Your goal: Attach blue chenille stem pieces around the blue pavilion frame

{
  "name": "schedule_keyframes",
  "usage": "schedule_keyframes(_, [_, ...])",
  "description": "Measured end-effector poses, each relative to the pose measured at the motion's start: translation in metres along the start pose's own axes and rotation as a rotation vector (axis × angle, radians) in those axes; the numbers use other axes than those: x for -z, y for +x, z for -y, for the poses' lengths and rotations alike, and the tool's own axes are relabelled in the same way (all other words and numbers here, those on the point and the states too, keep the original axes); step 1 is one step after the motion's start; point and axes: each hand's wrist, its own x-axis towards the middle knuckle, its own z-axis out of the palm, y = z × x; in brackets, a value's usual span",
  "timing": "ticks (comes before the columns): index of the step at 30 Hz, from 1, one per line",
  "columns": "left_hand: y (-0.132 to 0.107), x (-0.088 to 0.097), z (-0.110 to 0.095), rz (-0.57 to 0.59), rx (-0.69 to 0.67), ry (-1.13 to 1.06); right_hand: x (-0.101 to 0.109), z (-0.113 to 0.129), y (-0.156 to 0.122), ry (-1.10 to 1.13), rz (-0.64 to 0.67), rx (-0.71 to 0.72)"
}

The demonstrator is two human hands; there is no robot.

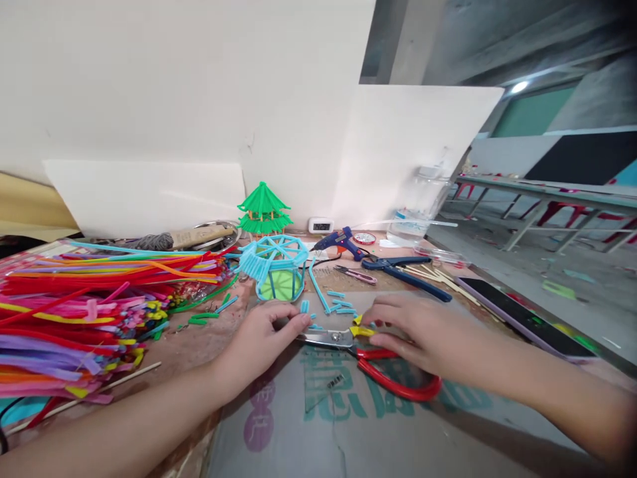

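Note:
My left hand [271, 335] rests on the board, thumb stretched out and apart from the fingers, beside the blade tips of the scissors [338, 338]. Its fingertips are partly hidden, and nothing shows in its grasp. The scissors lie flat with their red handles toward my right. Over them, my right hand [403, 325] has bent fingers and thumb around a short yellow pipe cleaner piece [362, 330]. Short light-blue pipe cleaner pieces [343, 307] are scattered beyond the blades. Behind my left hand stands a light-blue pipe cleaner structure [276, 255] with a green round base.
Bundled colourful pipe cleaners [74, 312] cover the left side. Toward the back stand a green tiered roof model [263, 209], a small digital clock [321, 225], a blue glue gun [343, 242] and a plastic bottle [411, 222]. Blue-handled pliers [408, 272] and a phone [522, 318] lie right.

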Motion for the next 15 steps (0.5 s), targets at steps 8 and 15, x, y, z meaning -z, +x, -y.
schedule_keyframes(8, [-0.002,0.0,-0.002,-0.015,0.04,-0.071,-0.011,0.018,0.029,0.033,0.059,-0.122])
schedule_keyframes(15, [-0.002,-0.002,0.001,-0.014,0.073,-0.152,-0.018,0.016,0.085,-0.166,0.099,-0.161])
